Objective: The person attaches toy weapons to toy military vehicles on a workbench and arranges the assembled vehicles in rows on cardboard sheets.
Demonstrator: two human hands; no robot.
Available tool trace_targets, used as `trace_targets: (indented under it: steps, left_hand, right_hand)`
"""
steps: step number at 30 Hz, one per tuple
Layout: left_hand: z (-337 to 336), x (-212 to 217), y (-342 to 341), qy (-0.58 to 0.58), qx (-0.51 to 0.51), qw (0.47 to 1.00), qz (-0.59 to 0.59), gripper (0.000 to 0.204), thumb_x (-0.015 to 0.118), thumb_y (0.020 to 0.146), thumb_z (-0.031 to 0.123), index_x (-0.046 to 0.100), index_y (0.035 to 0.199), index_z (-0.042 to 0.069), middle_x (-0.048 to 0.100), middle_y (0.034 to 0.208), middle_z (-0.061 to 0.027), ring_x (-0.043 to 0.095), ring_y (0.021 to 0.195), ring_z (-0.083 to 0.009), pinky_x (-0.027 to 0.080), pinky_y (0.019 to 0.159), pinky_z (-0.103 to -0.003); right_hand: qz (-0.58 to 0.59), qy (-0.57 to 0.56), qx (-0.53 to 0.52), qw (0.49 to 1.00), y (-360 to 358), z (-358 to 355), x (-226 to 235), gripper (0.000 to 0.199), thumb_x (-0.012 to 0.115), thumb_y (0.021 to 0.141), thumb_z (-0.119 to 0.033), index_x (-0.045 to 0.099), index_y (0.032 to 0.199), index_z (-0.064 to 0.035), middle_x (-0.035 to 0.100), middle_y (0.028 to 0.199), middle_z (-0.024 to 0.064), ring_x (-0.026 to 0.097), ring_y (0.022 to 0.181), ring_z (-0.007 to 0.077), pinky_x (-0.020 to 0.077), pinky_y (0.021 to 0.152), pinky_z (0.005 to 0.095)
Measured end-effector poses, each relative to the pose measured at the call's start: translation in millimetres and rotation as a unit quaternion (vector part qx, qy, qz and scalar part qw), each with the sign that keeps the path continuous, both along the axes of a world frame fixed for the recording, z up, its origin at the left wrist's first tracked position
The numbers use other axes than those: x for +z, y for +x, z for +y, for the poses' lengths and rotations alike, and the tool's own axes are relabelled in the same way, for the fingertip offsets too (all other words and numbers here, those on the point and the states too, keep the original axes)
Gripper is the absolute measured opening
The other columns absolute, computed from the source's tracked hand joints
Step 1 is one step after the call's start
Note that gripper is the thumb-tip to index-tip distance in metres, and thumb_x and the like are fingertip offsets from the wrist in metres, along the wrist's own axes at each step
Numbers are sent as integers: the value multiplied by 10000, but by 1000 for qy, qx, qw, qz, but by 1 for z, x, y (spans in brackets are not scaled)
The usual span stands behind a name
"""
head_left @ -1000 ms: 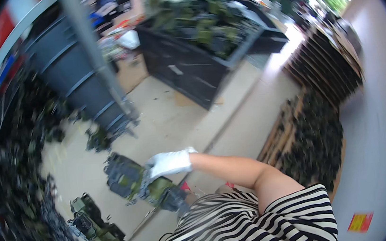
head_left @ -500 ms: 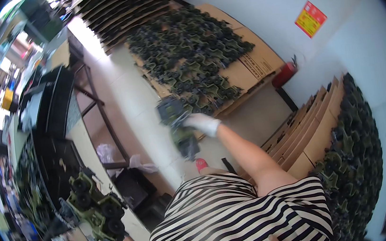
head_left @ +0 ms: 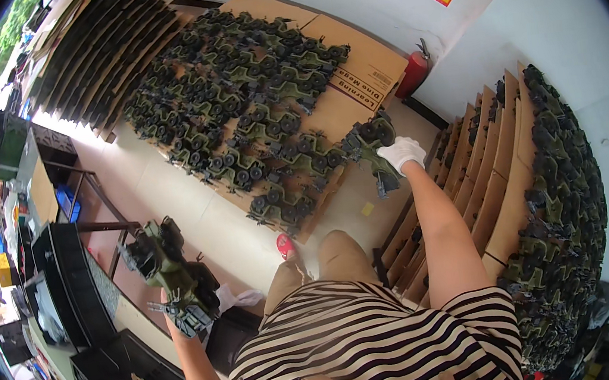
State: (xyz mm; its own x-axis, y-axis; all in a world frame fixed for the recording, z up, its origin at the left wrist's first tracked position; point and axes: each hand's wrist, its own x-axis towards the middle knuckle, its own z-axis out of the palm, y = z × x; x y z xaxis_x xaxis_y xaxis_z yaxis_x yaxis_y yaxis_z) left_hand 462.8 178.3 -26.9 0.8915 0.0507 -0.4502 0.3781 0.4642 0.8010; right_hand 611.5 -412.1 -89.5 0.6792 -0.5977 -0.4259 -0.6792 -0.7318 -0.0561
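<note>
My right hand (head_left: 402,154), in a white glove, grips a dark green toy military vehicle (head_left: 371,151) near the right corner of a cardboard-topped stack. Its black wheels show on the upper side. On the left, my left hand (head_left: 172,324) holds up a second toy military vehicle (head_left: 173,274), which hides most of the fingers. Rows of similar toy vehicles (head_left: 236,115), many with wheels upward, cover much of the cardboard sheet (head_left: 328,35) in front of me. Both held vehicles are in the air, apart from that layer.
Tall stacks of cardboard layers with vehicles stand at the far left (head_left: 109,54) and at my right (head_left: 493,161). A red fire extinguisher (head_left: 413,72) is by the wall. On the left is a workbench with black trays (head_left: 127,379); a black bin (head_left: 235,337) stands below.
I have turned toward the cardboard stack and stepped closer. My right hand has moved its vehicle rightward, to the stack's right side. The left hand has raised its vehicle away from the bench.
</note>
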Motion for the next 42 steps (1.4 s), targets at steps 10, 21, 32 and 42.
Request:
trace_targets:
  steps: [10, 21, 32, 42]
  left_hand:
    - [-59, -35, 146, 213, -74, 974, 30, 442, 660, 907, 293, 556, 1233, 14, 655, 1089, -85, 647, 940, -176, 529, 824, -315]
    - [-330, -53, 383, 417, -347, 839, -31, 579, 756, 755, 186, 534, 1254, -6, 574, 1218, -71, 546, 1114, -163, 417, 996, -311]
    - [-712, -198, 596, 479, -592, 281, -583, 530, 778, 710, 215, 572, 1186, 105, 545, 1233, -67, 441, 1273, -271, 348, 1039, -451]
    - [-692, -316, 583, 537, -592, 146, -583, 395, 646, 825, 149, 568, 1211, 114, 542, 1244, -34, 419, 1304, -231, 210, 1181, -469]
  right_hand:
    - [-26, -59, 156, 986, 176, -50, -117, 485, 652, 720, -449, 727, 1030, -84, 684, 1106, 111, 598, 1110, 265, 442, 909, 413]
    - [-289, 91, 188, 935, 187, -68, -172, 636, 738, 745, -420, 555, 1230, -53, 525, 1286, 130, 404, 1273, 313, 292, 1087, 474]
    - [-129, 35, -92, 987, -14, -172, -206, 458, 727, 784, -290, 636, 1180, -77, 565, 1292, 193, 529, 1189, 365, 430, 1013, 479]
    - [-31, 116, -244, 962, -71, -138, -216, 467, 691, 842, -307, 603, 1234, -71, 524, 1359, 176, 495, 1247, 345, 401, 1053, 434]
